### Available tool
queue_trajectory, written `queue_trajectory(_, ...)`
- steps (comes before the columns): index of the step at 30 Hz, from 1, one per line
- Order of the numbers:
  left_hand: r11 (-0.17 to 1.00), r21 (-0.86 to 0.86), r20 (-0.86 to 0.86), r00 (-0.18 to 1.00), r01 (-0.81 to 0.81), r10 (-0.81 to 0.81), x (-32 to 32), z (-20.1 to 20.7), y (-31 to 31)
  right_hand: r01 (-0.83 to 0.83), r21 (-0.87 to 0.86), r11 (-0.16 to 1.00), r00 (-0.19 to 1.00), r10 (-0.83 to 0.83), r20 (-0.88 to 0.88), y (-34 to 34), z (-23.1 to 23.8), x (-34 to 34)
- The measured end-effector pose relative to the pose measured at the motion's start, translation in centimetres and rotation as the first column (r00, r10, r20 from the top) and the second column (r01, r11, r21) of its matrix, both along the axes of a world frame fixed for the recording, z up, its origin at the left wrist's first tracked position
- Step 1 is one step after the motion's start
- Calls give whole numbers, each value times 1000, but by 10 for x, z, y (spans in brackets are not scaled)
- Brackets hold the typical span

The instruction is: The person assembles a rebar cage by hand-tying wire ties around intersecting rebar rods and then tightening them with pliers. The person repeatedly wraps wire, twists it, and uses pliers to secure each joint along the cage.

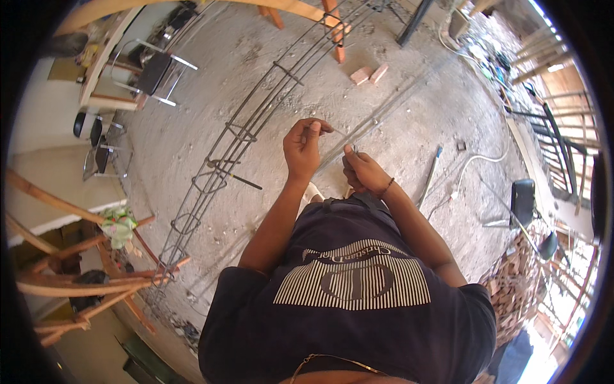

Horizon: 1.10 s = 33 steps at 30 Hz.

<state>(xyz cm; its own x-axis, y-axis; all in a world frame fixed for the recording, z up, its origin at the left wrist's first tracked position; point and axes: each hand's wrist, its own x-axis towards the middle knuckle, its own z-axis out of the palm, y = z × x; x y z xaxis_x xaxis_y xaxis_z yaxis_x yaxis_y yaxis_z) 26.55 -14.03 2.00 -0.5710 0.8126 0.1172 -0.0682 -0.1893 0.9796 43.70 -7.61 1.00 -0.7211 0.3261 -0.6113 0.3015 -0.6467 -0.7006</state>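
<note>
In front of my torso, my left hand [302, 148] is raised with its thumb and fingers drawn together. A thin wire-like line shows near its fingertips, too fine to make out. Just to its right, my right hand [366, 173] is closed, with a small greyish bit showing by the thumb; what it grips is mostly hidden. The hands are apart. To the left, a long rebar cage [245, 136] with several stirrups runs from lower left to upper middle. A dark rod-like tool [246, 182] rests across its bars.
Wooden trestles [115, 281] stand under the cage's near end, with an orange wooden leg [339, 52] at its far end. Broken bricks [361, 75] lie ahead. Rightward are a blue-tipped bar [431, 173], a pale hose [486, 158], a black-backed chair [522, 201] and a brick pile [518, 281].
</note>
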Motion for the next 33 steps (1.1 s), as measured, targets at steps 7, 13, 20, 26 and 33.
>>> queue_trajectory(7, 973, -196, 141, 978, -125, 154, 31, -11, -26, -339, 249, 907, 939, 309, 150, 22, -51, 15)
queue_trajectory(13, 899, -196, 204, 881, -391, 427, 19, -7, -61, -470, 657, 589, 803, 594, 43, 32, -72, -4)
queue_trajectory(20, 690, -230, 300, 624, -687, 721, -76, 2, -115, -43, 982, 182, 961, 276, -9, 39, -19, -140)
queue_trajectory(26, 773, -343, 369, 680, -534, 634, -158, -29, -113, -259, 921, -290, 928, 190, 321, 26, -12, -263)
queue_trajectory(33, 732, -497, -384, 874, -467, 297, -193, -58, -91, -564, 757, -331, 801, 6, 599, 25, -28, -285)
